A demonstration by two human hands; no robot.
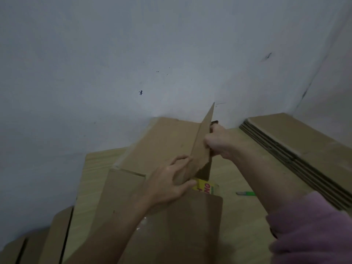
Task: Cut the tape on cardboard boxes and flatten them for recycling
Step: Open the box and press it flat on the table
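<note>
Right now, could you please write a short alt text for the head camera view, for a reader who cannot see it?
Both hands hold a raised cardboard flap of a brown box on a wooden floor: the left hand grips its lower edge, the right hand its far side. A green utility knife lies on the floor, beside flattened cardboard stacked against the wall.

Plain brown cardboard box, pink sleeve

left hand: fingers pinching, arm extended; right hand: fingers clenched
</note>
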